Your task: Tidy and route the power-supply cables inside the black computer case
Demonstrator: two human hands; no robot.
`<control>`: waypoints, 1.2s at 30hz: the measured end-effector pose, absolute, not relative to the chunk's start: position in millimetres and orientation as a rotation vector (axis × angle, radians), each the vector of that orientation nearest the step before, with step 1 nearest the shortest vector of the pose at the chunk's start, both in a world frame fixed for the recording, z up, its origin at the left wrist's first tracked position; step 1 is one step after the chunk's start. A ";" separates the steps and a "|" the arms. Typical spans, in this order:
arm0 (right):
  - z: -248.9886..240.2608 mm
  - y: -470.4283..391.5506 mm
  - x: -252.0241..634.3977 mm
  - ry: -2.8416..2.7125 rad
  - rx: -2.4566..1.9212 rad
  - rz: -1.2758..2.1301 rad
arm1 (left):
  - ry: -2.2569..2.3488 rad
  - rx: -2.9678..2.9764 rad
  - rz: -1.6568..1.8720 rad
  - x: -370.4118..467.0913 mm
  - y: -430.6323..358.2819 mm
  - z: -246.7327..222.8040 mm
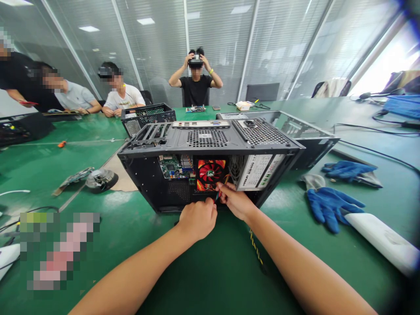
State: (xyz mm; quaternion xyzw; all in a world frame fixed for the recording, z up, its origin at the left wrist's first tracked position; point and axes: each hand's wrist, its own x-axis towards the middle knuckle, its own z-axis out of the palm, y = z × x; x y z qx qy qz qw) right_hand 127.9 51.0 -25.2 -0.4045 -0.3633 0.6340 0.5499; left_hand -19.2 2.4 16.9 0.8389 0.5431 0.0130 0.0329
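An open computer case (138,183) lies in front of me, its open side toward me. Inside are a green motherboard (172,167), a red-and-black cooling fan (210,171) and a labelled power supply (257,173). Just below the fan, my right hand (238,200) pinches a thin bundle of coloured cables (218,194). My left hand (198,218) is closed at the lower end of that bundle, at the case's front edge; its fingertips are partly hidden. A yellow-and-black twisted cable (256,247) hangs beneath my right wrist.
Blue work gloves (331,203) and a white power strip (383,238) lie to the right. A metal side panel stands behind the case. A round heatsink fan (101,179) sits left on cardboard. Several people sit or stand across the green table (131,258).
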 end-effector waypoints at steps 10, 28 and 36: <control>-23.2 50.3 128.5 -0.864 -0.952 1.515 | 1.645 2.546 0.011 -19.2 2.4 17.0; -24.8 51.0 128.0 -0.885 -0.993 1.500 | 1.657 2.541 -0.010 -19.9 3.6 14.1; -22.2 50.5 127.0 -0.887 -0.974 1.489 | 1.658 2.548 -0.014 -20.2 3.9 14.0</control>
